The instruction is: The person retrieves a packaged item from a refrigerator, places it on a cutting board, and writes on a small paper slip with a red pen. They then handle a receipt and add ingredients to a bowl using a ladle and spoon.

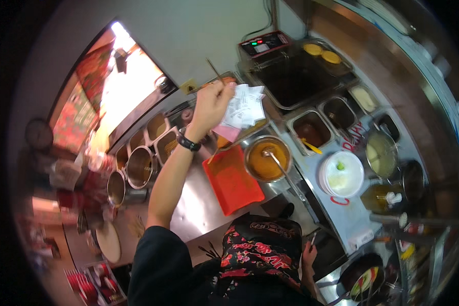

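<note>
My left hand (213,100), raised on an outstretched arm with a dark wristband, grips a bunch of white printed paper slips (245,107) with a pink one below. A thin rod (215,71) sticks up just behind the fingers; whether I hold it cannot be told. Beneath the slips lie a red plastic tray (235,181) and a steel bowl of orange sauce (267,158) with a ladle (287,176) in it. Low beside my apron, my right hand (310,254) is closed around a thin pale item (314,238), small and unclear.
Steel pots (140,167) and food pans stand left. A dark griddle or fryer well (296,78), sauce pans (312,130), a white tub (341,174) and oil containers (380,197) line the right. A pan with food (361,279) sits lower right. An open doorway or window lies upper left.
</note>
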Demonstrator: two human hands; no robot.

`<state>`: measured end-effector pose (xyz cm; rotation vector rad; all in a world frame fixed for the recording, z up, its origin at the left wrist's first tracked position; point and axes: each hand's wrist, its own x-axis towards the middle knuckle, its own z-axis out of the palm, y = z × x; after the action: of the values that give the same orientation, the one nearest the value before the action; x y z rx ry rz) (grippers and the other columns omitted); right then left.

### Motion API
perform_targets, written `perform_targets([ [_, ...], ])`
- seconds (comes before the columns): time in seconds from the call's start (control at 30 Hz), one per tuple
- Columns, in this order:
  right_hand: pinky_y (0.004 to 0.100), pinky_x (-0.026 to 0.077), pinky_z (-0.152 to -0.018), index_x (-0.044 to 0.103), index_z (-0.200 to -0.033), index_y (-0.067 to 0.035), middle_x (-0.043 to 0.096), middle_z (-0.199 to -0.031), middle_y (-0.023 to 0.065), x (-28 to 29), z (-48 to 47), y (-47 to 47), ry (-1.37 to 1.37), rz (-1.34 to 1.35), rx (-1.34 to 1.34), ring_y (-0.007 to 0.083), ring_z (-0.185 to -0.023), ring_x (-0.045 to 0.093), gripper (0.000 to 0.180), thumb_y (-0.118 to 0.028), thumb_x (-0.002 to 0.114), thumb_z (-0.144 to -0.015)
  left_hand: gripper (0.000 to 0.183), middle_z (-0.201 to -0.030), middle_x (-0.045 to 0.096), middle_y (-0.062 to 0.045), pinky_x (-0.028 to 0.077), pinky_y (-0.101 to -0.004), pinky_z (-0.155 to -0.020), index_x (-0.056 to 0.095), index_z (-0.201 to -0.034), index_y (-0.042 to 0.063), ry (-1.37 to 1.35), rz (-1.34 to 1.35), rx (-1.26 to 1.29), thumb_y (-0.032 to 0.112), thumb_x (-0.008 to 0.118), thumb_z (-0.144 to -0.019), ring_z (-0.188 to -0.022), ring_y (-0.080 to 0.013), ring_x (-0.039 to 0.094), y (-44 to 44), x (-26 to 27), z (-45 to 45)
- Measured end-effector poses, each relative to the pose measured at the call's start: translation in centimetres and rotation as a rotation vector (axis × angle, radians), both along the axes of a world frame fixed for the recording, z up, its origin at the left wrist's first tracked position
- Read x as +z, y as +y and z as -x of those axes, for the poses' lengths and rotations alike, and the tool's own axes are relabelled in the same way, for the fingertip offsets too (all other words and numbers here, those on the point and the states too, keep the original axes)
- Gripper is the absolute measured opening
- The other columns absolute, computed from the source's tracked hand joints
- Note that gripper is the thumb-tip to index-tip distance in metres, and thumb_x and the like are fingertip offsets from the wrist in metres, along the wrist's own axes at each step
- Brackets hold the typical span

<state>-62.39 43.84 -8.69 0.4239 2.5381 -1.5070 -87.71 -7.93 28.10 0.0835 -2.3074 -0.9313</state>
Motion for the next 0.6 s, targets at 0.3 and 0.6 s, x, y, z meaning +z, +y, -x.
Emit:
perform_targets([
  [0.3,0.0348,0.033,-0.053,0.050,-0.072,-0.001,0.042,-0.059,-0.0016,-4.6,-2.5,-2.8,-0.474,0.052,0.113,0.0129,-0.055,0.037,0.041,-0.033,0.053,-0.098,0.042,-0.078,0.071,-0.016,0.049,-0.0336,-0.063,0.070,-0.087,-0.001,-0.278,-0.031,0.674,0.036,0.054,-0.096,-0.068,-0.0200,0.067,-32.2,-8.6,-14.1],
  [0.6,0.0455,0.038,-0.061,0.059,-0.088,0.002,0.050,-0.066,0.0167,-8.9,-8.6,-8.1,-0.378,-0.308,0.227,0.0284,-0.061,0.049,0.033,-0.031,0.055,-0.091,0.033,-0.084,0.068,-0.022,0.051,-0.0437,-0.070,0.068,-0.092,0.001,-0.362,0.093,0.886,0.031,0.053,-0.092,-0.081,-0.0379,0.067,-55.8,-13.8,-14.1],
])
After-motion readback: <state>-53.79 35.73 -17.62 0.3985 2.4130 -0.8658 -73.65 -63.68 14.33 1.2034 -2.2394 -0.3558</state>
